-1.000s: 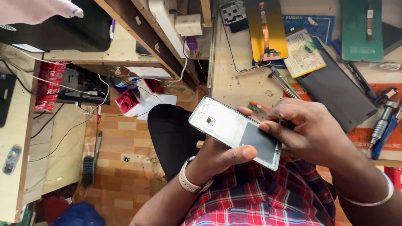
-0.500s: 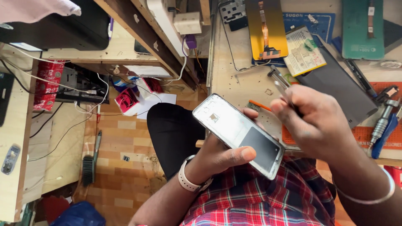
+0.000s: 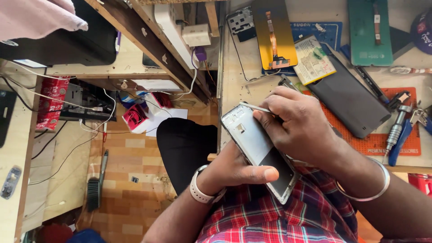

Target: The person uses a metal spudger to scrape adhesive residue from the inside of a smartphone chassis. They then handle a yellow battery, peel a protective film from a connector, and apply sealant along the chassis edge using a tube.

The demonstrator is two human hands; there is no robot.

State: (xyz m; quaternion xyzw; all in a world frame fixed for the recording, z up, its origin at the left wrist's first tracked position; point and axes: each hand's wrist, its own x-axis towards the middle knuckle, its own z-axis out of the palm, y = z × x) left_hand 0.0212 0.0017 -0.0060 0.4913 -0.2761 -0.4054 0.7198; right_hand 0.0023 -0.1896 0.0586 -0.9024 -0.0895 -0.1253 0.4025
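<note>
Left hand (image 3: 234, 168) cradles phone (image 3: 258, 148); right hand (image 3: 301, 128) seemingly pinches tweezers (image 3: 256, 107).

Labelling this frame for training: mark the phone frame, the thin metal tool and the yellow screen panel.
phone frame (image 3: 252, 141): head view, on its pale inner face.
thin metal tool (image 3: 255, 107): head view, on its shaft.
yellow screen panel (image 3: 263, 40): head view, on its yellow back, left of the flex cable.

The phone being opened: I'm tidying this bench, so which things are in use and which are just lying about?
In use:
phone, in left hand
thin tool, in right hand

Lying about:
yellow screen panel
green back cover
dark phone
screwdriver
brush
</note>
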